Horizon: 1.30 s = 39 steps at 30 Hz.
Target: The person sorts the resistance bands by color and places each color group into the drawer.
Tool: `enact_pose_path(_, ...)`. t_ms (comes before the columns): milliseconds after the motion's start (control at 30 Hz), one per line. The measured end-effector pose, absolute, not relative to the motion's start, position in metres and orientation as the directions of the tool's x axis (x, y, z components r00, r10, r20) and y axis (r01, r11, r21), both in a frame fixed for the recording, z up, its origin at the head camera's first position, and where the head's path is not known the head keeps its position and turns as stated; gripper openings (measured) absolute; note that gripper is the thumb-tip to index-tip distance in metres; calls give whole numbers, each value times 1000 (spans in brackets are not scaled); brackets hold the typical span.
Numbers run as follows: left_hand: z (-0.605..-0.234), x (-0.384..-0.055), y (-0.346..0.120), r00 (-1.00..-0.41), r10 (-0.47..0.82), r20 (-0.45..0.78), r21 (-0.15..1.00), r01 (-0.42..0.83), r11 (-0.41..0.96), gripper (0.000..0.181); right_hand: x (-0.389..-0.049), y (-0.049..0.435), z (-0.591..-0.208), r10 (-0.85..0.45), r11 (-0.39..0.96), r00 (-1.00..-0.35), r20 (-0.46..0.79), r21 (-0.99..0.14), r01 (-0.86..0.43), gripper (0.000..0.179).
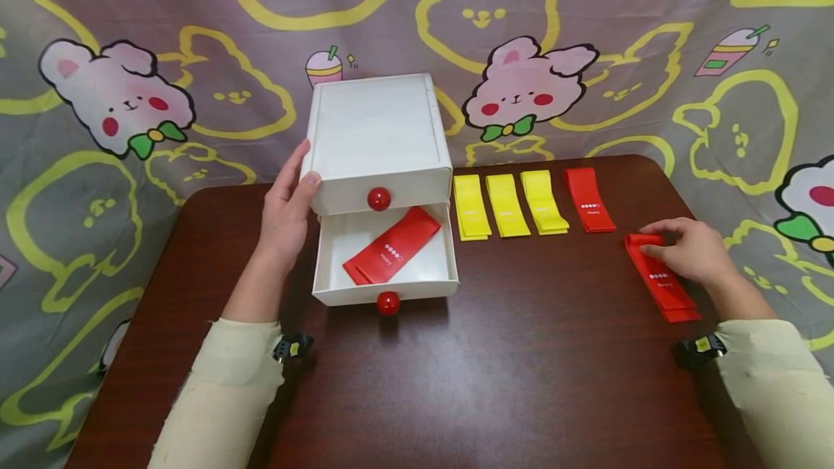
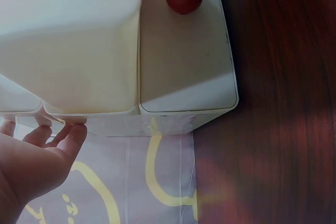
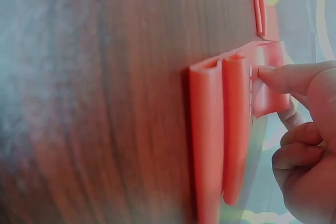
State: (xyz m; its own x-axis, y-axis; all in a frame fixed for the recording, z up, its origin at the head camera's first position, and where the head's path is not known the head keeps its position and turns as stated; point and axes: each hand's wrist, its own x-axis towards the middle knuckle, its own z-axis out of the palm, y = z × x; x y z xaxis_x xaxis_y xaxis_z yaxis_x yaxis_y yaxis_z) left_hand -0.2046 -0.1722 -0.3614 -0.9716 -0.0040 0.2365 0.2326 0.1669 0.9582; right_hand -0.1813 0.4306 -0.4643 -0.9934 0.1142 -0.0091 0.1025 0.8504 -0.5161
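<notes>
My left hand point(image 1: 287, 212) rests against the left side of a white drawer box point(image 1: 378, 129), fingers along its wall and thumb at the front corner. The lower drawer point(image 1: 384, 295) stands pulled out, and a folded red resistance band point(image 1: 394, 244) lies slantwise inside it. At the right, my right hand point(image 1: 693, 248) pinches the far end of another folded red resistance band point(image 1: 664, 284) between thumb and fingers. In the right wrist view the thumb presses on this band point(image 3: 207, 129), whose near end shows its folded layers at the tabletop.
Yellow folded bands, a left one point(image 1: 472, 207), a middle one point(image 1: 508, 205) and a right one point(image 1: 544, 201), lie beside the box. A further red band point(image 1: 589, 200) follows them. The brown table point(image 1: 456, 382) backs onto a patterned curtain point(image 1: 391, 13). Both drawers carry red knobs point(image 1: 379, 199).
</notes>
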Motion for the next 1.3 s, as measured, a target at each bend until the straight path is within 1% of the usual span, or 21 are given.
enact_pose_path(233, -361, -204, -171, -972, -7, 235, 959, 230, 166, 55, -178, 431, -466, 119, 857, -992, 39, -509, 83, 24)
enact_pose_path(433, -362, -204, -171, -973, -9, 231, 962, 227, 150, 55, -173, 427, -462, 129, 851, -989, 70, -520, 75, 20)
enact_pose_path(667, -362, -204, -172, -972, -6, 235, 960, 231, 160, 55, -168, 421, -454, 176, 835, -977, 117, -543, 86, 20)
enact_pose_path(800, -362, -204, -172, -971, -6, 238, 959, 234, 160, 56, -167, 417, -449, 186, 827, -969, 162, -558, 65, 23)
enact_pose_path(967, -362, -204, -171, -971, -10, 240, 960, 236, 153, 55, -166, 409, -441, 204, 792, -959, 199, -609, 42, 26)
enact_pose_path(1300, -364, -206, -171, -966, -10, 257, 957, 254, 139, 55, -166, 391, -428, 222, 763, -930, 293, -646, -22, 22)
